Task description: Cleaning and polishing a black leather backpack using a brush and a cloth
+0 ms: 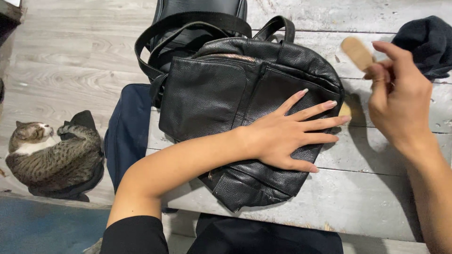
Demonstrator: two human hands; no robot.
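Note:
A black leather backpack [221, 89] lies flat on a grey wooden table [358, 197], its straps pointing away from me and a brass zipper across the top pocket. My left hand [292, 134] rests flat on the bag's right half, fingers spread, holding nothing. My right hand [398, 101] hovers above the table to the right of the bag, fingers closed around a small tan wooden object [357, 52] whose rounded end sticks up; it looks like a brush handle.
A dark cloth [426, 40] lies at the table's far right corner. On the floor to the left a tabby cat [49, 153] curls on dark fabric. A navy seat or cushion [127, 131] stands by the table's left edge.

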